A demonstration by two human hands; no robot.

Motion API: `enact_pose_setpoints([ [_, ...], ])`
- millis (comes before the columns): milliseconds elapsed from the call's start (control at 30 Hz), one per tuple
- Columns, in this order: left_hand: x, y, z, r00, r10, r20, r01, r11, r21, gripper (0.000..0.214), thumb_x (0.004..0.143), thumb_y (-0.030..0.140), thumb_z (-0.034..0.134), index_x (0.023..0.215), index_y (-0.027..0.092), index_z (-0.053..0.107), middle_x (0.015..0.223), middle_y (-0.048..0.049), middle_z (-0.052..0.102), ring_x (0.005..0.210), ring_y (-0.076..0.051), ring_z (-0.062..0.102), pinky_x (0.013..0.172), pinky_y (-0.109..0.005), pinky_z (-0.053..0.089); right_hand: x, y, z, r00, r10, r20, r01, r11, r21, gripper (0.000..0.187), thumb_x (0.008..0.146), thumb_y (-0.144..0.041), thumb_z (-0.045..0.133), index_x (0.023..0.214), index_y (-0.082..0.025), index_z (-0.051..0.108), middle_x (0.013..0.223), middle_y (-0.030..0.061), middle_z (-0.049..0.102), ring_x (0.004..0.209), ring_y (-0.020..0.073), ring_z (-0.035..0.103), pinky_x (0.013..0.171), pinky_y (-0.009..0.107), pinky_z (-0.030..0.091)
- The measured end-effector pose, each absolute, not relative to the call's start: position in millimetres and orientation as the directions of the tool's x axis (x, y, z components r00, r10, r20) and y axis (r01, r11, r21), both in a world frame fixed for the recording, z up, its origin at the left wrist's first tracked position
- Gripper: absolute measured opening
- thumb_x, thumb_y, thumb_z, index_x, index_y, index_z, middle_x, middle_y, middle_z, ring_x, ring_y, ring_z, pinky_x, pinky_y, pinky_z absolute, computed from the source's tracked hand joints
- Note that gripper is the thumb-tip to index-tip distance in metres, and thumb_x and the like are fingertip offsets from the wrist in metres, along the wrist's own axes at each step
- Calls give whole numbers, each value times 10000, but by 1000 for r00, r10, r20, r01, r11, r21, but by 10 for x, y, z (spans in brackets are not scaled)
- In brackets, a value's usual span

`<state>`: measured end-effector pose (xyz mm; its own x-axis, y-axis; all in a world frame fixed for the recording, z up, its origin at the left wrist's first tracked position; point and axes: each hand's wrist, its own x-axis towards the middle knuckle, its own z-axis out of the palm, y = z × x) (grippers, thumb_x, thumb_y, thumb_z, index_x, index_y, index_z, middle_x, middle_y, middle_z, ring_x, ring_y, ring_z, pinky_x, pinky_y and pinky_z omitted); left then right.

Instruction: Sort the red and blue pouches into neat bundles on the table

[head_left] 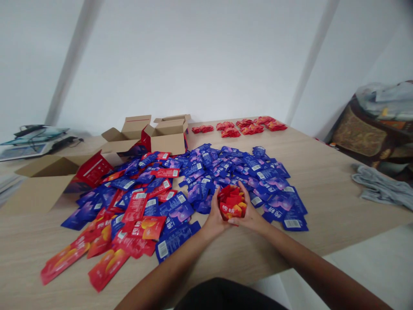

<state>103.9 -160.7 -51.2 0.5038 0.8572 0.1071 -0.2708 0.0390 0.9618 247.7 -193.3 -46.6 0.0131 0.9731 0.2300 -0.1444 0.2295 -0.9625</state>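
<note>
Before a white wall [206, 56], at a pale wood-grain table [325, 181], a left hand [215, 215] and right hand [251, 216] close snugly around a bundle of glossy red packets [232, 204], forearms extended. White Chinese lettering beginning "纯" fronts it; flat blue packets with white barcodes [278, 204] lie heaped beyond.

Grey cloth [383, 186] lies crumpled on tabletop [329, 181], right side. Beyond: brown patterned upholstery [359, 131], clear plastic bag [382, 97] on top. Far left: flat pale device [24, 151] under stacked items [38, 134]. White wall [206, 56] behind.
</note>
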Motion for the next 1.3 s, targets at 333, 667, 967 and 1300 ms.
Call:
enact_pose_setpoints([
  [333,1133,-1640,-362,456,885,98,-406,110,907,922,454,95,823,1263,246,407,1335,-117,477,1189,-285,492,1038,-417,359,2363,-1857,-488,150,958,245,-32,252,-967,895,616,-286,749,1375,-304,275,1382,62,378,1277,214,384,1058,386,318],
  [667,1131,-1568,-472,375,925,66,-300,53,953,840,492,132,799,1222,220,392,1198,-110,581,1064,-268,577,995,-415,388,2403,-1822,-308,97,912,398,112,387,-915,685,624,-290,749,1228,-290,427,1242,61,450,1156,235,460,967,374,402],
  [967,1128,-1538,-513,363,928,87,-175,-24,984,760,515,146,781,1167,208,396,1116,-75,581,991,-240,582,907,-403,446,2342,-1759,-306,214,874,435,189,400,-897,336,712,-302,667,1029,-278,558,1015,18,521,955,194,513,868,325,405],
  [1300,1140,-1497,-560,372,918,139,-158,-85,984,760,532,125,740,1170,199,334,1098,-55,554,974,-215,584,871,-370,471,2238,-1668,-373,356,807,471,215,420,-882,142,849,-327,508,796,-209,565,824,1,515,774,152,503,722,285,403],
])
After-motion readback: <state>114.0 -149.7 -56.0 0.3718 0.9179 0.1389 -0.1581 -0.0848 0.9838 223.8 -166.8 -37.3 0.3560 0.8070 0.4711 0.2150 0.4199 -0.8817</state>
